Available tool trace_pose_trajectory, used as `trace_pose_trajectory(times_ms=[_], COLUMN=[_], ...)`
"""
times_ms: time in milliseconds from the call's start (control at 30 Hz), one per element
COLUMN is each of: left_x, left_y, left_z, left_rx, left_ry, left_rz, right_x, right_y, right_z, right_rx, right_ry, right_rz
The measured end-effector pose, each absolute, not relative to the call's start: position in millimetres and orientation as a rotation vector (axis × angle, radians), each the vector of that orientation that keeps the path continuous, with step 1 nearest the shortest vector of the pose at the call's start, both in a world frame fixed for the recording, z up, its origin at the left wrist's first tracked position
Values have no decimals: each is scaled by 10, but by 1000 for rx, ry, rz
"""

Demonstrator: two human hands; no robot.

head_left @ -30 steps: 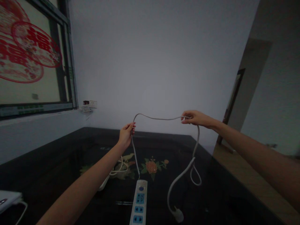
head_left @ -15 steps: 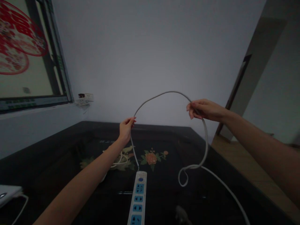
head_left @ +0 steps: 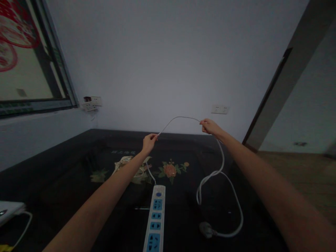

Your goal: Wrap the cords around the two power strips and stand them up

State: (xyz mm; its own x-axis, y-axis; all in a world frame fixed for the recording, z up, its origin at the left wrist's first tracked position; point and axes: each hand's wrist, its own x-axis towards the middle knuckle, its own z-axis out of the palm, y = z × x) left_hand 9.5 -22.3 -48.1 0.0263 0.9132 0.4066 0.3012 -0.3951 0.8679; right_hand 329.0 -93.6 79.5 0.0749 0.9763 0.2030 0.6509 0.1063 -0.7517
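A white power strip (head_left: 155, 220) with blue sockets lies on the dark table, its near end cut off by the frame. Its white power cord (head_left: 222, 154) rises from the strip's far end into my left hand (head_left: 150, 143), whose fingers pinch it. From there it arches across to my right hand (head_left: 210, 126), also closed on the cord. Below the right hand the cord hangs down, loops on the table and ends in a grey-white plug (head_left: 206, 229) to the right of the strip.
The dark table (head_left: 181, 210) bears a printed flower pattern. Another bundled pale cable (head_left: 123, 161) lies behind my left forearm. At the left edge is a white device (head_left: 10, 214) with a cord. Wall sockets (head_left: 219, 109) are on the wall behind.
My hands have come closer together, the right one moving left. The arch of cord between them is lower and shorter. The plug now shows fully on the table.
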Motion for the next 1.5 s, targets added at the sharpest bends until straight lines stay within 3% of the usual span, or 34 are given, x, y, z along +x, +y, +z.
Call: trace_pose_trajectory(times_ms=[567, 900, 1100, 1300, 1500], left_x=[223, 265, 815, 1721, 2425], left_y=[-267, -384, -554, -876, -1037], left_z=[-1434, -1467, -1253, -1143, -1174], left_rx=[2496, 2730, 2847, 2979, 3097], left_ry=[1478, 1379, 1012, 512, 178], left_rz=[696, 531, 559, 477, 298], right_x=[3124, 3181, 3545, 3744, 3652], right_y=[-356, -486, -1210, -2269, -2524], right_z=[-755, -846, -731, -1034, -1242], right_rx=[-2101, -2068, -2055, -2327, -2455], right_ry=[-1584, -1786, -1850, -1747, -1618], right_rz=[342, 417, 338, 175, 106])
